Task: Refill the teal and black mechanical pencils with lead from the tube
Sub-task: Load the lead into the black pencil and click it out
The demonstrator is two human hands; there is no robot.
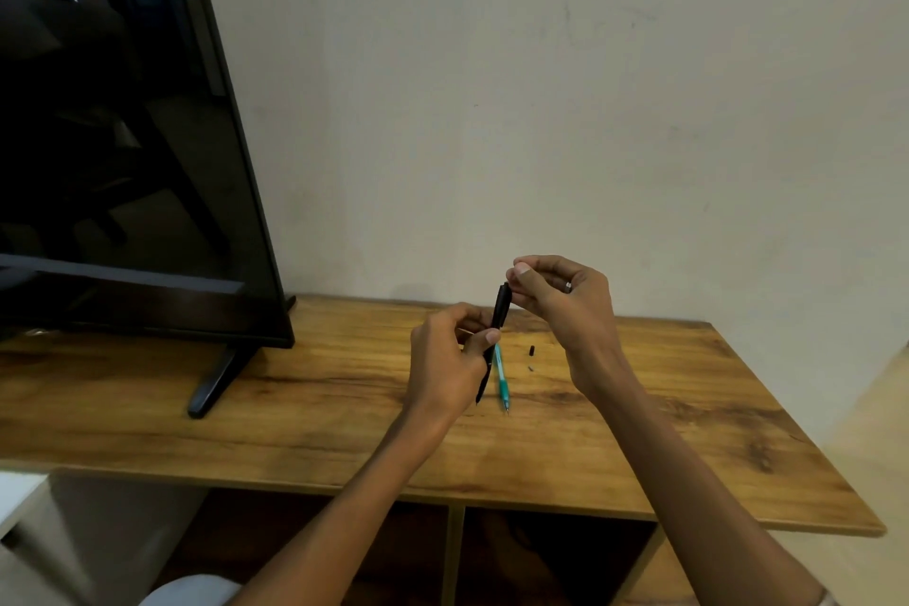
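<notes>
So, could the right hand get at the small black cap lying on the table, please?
Probably yes: the small black cap lies uncovered on the table, just below the right hand. But its fingertips are pinched at the black pencil's top.

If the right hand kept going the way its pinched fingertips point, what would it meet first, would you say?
Most likely the top end of the black pencil, which the left hand holds upright. The right hand pinches just at that end, fingertips pointing left and slightly down; whether they already touch it is unclear.

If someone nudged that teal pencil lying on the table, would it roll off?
The teal mechanical pencil looks slim and round, so it probably rolls easily. It lies well in from the wooden table edge, so falling seems unlikely. Likely stiff and light.
</notes>
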